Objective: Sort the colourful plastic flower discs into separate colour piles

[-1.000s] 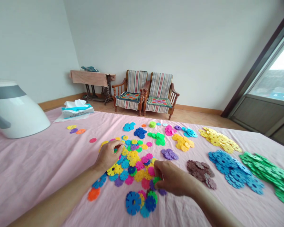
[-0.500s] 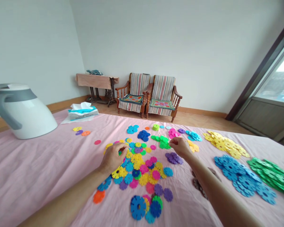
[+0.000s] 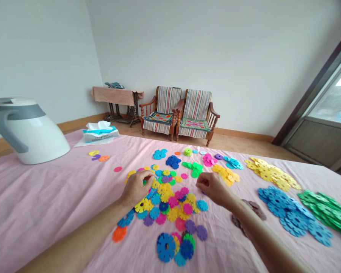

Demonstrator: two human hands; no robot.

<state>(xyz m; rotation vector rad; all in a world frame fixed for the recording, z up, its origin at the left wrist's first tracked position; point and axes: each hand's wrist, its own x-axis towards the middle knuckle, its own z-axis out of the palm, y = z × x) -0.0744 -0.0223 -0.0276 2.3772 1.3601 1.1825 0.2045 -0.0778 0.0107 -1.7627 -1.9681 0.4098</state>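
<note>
Flat notched flower-shaped discs in many colours lie in a mixed heap [image 3: 166, 193] on the pink cloth [image 3: 82, 189]. Over the heap's left edge is my left hand [image 3: 138, 187], thumb and fingertips pinched; what they hold, if anything, is hidden. My right hand [image 3: 213, 187], its fingers curled together, hovers right of the heap over the purple discs, which it mostly covers. Whether it holds something cannot be seen. Beyond the hands lie green discs [image 3: 194, 168], dark blue discs [image 3: 173, 162] and pink discs [image 3: 209, 160]. Orange-yellow discs [image 3: 227, 174] lie just past my right hand.
Piles of yellow [image 3: 271, 173], blue [image 3: 292, 210] and green discs [image 3: 326, 208] spread on the right. Brown discs [image 3: 254, 208] lie partly under my right forearm. A white kettle [image 3: 42, 136] and tissue box [image 3: 100, 134] stand on the left. Two chairs [image 3: 194, 113] stand behind.
My right hand has moved left and towards me, from beside the green discs to above the purple ones, uncovering the orange-yellow discs. My left hand has hardly moved.
</note>
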